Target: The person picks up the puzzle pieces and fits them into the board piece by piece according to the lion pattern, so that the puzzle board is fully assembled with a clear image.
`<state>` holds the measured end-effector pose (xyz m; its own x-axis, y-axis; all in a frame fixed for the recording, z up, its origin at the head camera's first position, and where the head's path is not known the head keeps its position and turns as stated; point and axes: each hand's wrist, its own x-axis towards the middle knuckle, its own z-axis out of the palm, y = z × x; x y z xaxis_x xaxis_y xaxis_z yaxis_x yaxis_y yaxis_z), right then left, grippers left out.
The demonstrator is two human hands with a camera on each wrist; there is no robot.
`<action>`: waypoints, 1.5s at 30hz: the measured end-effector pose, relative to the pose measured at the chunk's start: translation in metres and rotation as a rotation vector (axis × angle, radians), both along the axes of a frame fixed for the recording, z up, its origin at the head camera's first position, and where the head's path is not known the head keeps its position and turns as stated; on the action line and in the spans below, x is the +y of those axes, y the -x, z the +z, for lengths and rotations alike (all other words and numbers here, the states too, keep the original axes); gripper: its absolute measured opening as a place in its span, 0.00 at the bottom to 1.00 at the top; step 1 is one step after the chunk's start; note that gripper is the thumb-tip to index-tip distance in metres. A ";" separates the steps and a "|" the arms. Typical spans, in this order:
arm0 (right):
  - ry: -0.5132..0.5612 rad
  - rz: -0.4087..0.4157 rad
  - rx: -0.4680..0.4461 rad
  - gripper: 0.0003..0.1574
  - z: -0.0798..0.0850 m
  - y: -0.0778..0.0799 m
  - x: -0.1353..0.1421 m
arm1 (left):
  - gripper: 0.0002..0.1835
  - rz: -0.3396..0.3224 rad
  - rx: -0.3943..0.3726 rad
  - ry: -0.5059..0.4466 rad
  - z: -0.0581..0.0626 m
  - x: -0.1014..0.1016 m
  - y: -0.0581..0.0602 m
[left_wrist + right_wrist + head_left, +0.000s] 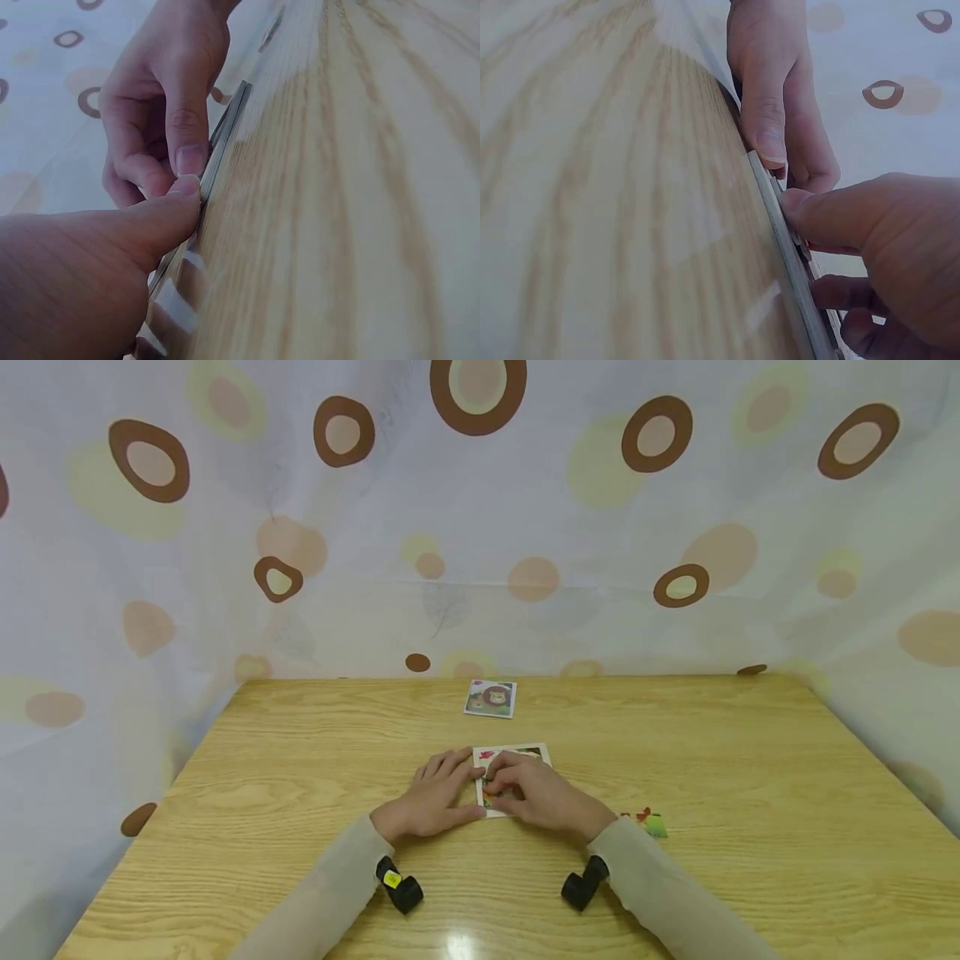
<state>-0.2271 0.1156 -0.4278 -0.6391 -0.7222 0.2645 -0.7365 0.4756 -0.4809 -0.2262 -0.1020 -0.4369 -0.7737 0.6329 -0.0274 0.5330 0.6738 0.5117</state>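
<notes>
A square, white-bordered picture board [534, 749], presumably light, stiff and best rim-held, is lying roughly midway between the wood-grain worktop's [750, 777] side edges, left hand [437, 798] touching straight-fingered, right hand [542, 793] curling, its grip unconfirmable.

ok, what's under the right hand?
A white-edged board. Its far strip, with a red patch at the left, and some colour near its left edge show. The right hand covers most of the middle and right, so I can't tell what lies there.
</notes>
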 end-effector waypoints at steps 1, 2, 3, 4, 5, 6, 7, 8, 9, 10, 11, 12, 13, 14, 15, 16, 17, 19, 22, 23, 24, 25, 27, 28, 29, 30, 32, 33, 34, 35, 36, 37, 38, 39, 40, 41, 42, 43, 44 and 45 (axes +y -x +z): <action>0.005 0.003 -0.002 0.03 -0.001 0.000 0.001 | 0.31 -0.002 0.002 -0.001 -0.001 0.001 0.000; 0.011 0.005 -0.010 0.03 -0.002 0.000 0.003 | 0.31 -0.005 0.003 -0.002 -0.001 0.002 0.000; 0.018 0.009 -0.019 0.03 -0.004 0.001 0.004 | 0.31 -0.008 0.004 0.000 -0.002 0.002 0.000; 0.024 0.013 -0.030 0.03 -0.006 0.001 0.006 | 0.31 -0.012 0.005 0.002 -0.003 0.003 -0.001; 0.029 0.017 -0.034 0.03 -0.008 0.002 0.007 | 0.32 -0.014 0.005 0.005 -0.003 0.003 -0.001; 0.033 0.019 -0.036 0.03 -0.009 0.002 0.007 | 0.32 -0.013 0.007 0.006 -0.003 0.004 -0.001; 0.032 0.021 -0.034 0.03 -0.010 0.003 0.008 | 0.32 -0.011 0.009 0.011 -0.003 0.004 -0.001; 0.030 0.020 -0.028 0.03 -0.010 0.003 0.008 | 0.32 -0.008 0.009 0.013 -0.003 0.004 -0.001; 0.026 0.019 -0.015 0.03 -0.010 0.003 0.008 | 0.32 -0.005 0.009 0.015 -0.003 0.004 -0.001; 0.021 0.009 -0.009 0.03 -0.010 0.004 0.008 | 0.32 -0.003 0.009 0.012 -0.001 0.004 0.000; 0.016 -0.005 -0.003 0.04 -0.009 0.004 0.008 | 0.32 -0.002 0.005 0.010 0.000 0.004 0.000; 0.015 -0.021 -0.009 0.04 -0.009 0.004 0.008 | 0.32 -0.002 0.004 0.008 0.000 0.004 0.001; 0.017 -0.036 -0.018 0.05 -0.008 0.004 0.009 | 0.32 -0.005 -0.002 0.006 0.001 0.005 0.001; 0.017 -0.054 -0.031 0.06 -0.008 0.003 0.010 | 0.31 -0.009 -0.005 0.002 0.002 0.005 0.001; 0.017 -0.070 -0.045 0.07 -0.008 0.003 0.011 | 0.31 -0.012 -0.003 0.001 0.002 0.006 0.002; 0.018 -0.087 -0.069 0.08 -0.008 0.003 0.011 | 0.31 -0.016 -0.003 0.001 0.002 0.006 0.002; 0.018 -0.096 -0.093 0.09 -0.009 0.003 0.012 | 0.31 -0.021 -0.004 0.003 0.001 0.007 0.002; 0.021 -0.105 -0.132 0.09 -0.010 0.003 0.012 | 0.32 -0.028 0.000 0.009 -0.002 0.007 0.001; 0.014 -0.117 -0.199 0.07 -0.010 0.004 0.010 | 0.31 -0.029 0.007 0.013 -0.006 0.005 0.000; 0.014 -0.120 -0.220 0.07 -0.009 0.005 0.008 | 0.30 -0.024 0.012 0.013 -0.007 0.004 -0.001; 0.011 -0.119 -0.235 0.07 -0.008 0.005 0.007 | 0.29 -0.017 0.017 0.011 -0.008 0.003 -0.002; 0.009 -0.126 -0.264 0.06 -0.007 0.005 0.004 | 0.27 -0.009 0.021 0.007 -0.008 0.002 -0.002; 0.005 -0.146 -0.308 0.05 -0.005 0.006 -0.001 | 0.25 0.011 0.029 0.002 -0.008 -0.001 -0.004; 0.003 -0.155 -0.326 0.05 -0.003 0.006 -0.003 | 0.24 0.022 0.037 -0.004 -0.008 -0.001 -0.005; 0.002 -0.164 -0.339 0.04 -0.002 0.006 -0.005 | 0.24 0.032 0.044 -0.010 -0.008 -0.002 -0.005; -0.003 -0.172 -0.346 0.04 -0.001 0.005 -0.007 | 0.24 0.040 0.049 -0.016 -0.007 -0.002 -0.006; -0.010 -0.184 -0.340 0.04 0.000 0.005 -0.009 | 0.25 0.055 0.062 -0.027 -0.005 -0.001 -0.007; -0.012 -0.182 -0.330 0.05 0.000 0.005 -0.009 | 0.25 0.062 0.069 -0.031 -0.005 0.000 -0.007; -0.014 -0.179 -0.314 0.06 0.000 0.005 -0.009 | 0.25 0.068 0.074 -0.038 -0.004 0.000 -0.007; -0.015 -0.174 -0.300 0.06 0.000 0.005 -0.009 | 0.25 0.073 0.075 -0.043 -0.004 0.001 -0.007; -0.014 -0.169 -0.287 0.07 0.000 0.004 -0.008 | 0.25 0.078 0.076 -0.048 -0.003 0.002 -0.007; -0.012 -0.166 -0.276 0.08 0.000 0.004 -0.008 | 0.24 0.083 0.078 -0.054 -0.003 0.002 -0.007; -0.009 -0.167 -0.269 0.09 0.000 0.004 -0.008 | 0.24 0.086 0.080 -0.056 -0.003 0.003 -0.006; -0.005 -0.167 -0.257 0.10 0.000 0.004 -0.008 | 0.23 0.089 0.080 -0.060 -0.003 0.003 -0.006; -0.006 -0.170 -0.245 0.10 0.001 0.004 -0.007 | 0.23 0.093 0.080 -0.064 -0.003 0.004 -0.005; -0.004 -0.168 -0.228 0.11 0.001 0.004 -0.007 | 0.22 0.096 0.081 -0.068 -0.002 0.004 -0.005; -0.005 -0.175 -0.213 0.12 0.001 0.004 -0.006 | 0.21 0.099 0.086 -0.072 -0.001 0.005 -0.004; -0.006 -0.180 -0.200 0.12 0.002 0.004 -0.005 | 0.21 0.102 0.089 -0.076 -0.001 0.006 -0.004; -0.006 -0.185 -0.190 0.13 0.002 0.005 -0.005 | 0.20 0.104 0.090 -0.082 0.000 0.007 -0.003; -0.009 -0.190 -0.183 0.13 0.002 0.006 -0.004 | 0.19 0.107 0.092 -0.087 0.001 0.008 -0.003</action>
<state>-0.2326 0.1115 -0.4254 -0.7999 -0.5868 0.1258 -0.5347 0.6018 -0.5932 -0.2235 -0.0943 -0.4357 -0.8337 0.5435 0.0980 0.5078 0.6844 0.5232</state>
